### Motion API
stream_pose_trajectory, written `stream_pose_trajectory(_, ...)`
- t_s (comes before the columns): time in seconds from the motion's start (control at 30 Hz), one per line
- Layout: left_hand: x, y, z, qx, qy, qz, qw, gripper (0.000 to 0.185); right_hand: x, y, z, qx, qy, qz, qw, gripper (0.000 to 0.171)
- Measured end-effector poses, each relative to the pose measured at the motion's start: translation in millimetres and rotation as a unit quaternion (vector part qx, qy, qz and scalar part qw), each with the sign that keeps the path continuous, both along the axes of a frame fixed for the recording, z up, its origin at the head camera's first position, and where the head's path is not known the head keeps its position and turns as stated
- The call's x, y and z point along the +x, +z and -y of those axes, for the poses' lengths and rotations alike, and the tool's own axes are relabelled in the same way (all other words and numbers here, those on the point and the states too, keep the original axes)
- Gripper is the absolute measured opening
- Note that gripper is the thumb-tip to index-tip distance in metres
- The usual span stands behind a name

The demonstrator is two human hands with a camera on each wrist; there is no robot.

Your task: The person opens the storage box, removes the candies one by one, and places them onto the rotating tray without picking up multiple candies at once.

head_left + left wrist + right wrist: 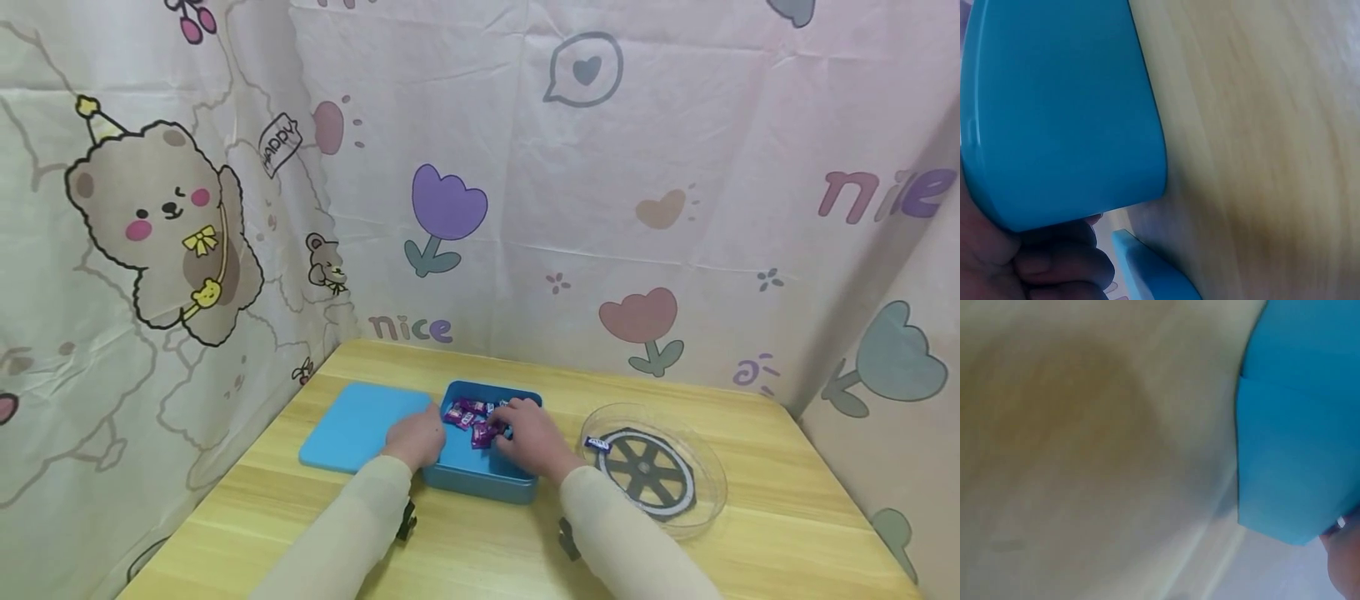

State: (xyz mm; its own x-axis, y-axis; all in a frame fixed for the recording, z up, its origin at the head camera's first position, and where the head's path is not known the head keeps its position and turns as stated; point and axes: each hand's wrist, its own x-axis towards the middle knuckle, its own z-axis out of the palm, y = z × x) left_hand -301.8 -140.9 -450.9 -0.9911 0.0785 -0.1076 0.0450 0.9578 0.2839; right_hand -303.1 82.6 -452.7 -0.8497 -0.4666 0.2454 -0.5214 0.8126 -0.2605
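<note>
Centrally, low in the head view, the left hand [415, 439] gripped the blue box [480, 482] at its left wall, fingers curled on it. Right hand [528, 433] reached inside, fingers bent over purple candies [468, 414]; pinch or not, can't tell. Box's long axis ran near-to-far. Lid [356, 425] lay flat, left of the box. Clear plate [701, 492] at right held one candy [597, 443].
</note>
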Motion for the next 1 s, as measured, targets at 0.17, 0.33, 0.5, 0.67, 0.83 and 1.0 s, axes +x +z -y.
stream_pose_trajectory(0.17, -0.7, 0.8, -1.5, 0.003, -0.001, 0.001, 1.0, 0.053, 0.5, 15.7, -13.6, -0.024, -0.025, -0.013, 0.999, 0.026)
stream_pose_trajectory(0.33, -1.7, 0.1, -1.1, 0.001, 0.001, 0.0, 1.0, 0.053, -4.1, 34.0, -39.0, -0.046, -0.056, -0.017, 0.997, 0.024)
stream_pose_trajectory(0.5, -2.4, -2.3, -0.3, -0.004, 0.005, 0.002, 1.0, 0.054, -4.4, 48.3, -75.0, -0.049, -0.08, 0.001, 0.996, 0.022)
stream_pose_trajectory(0.67, -1.2, -2.2, -0.2, -0.011, 0.002, 0.004, 0.9999, 0.056, -4.7, 52.3, -110.5, -0.017, -0.106, 0.017, 0.994, 0.018)
stream_pose_trajectory(0.83, -1.7, -2.0, -0.2, -0.012, 0.0, 0.001, 0.9999, 0.057, -5.6, 49.8, -138.4, 0.013, -0.126, 0.046, 0.991, 0.017)
stream_pose_trajectory(1.0, -0.8, -2.3, -0.3, -0.01, 0.0, 0.0, 0.9999, 0.058, -4.6, 45.4, -153.6, 0.043, -0.155, 0.08, 0.984, 0.021)
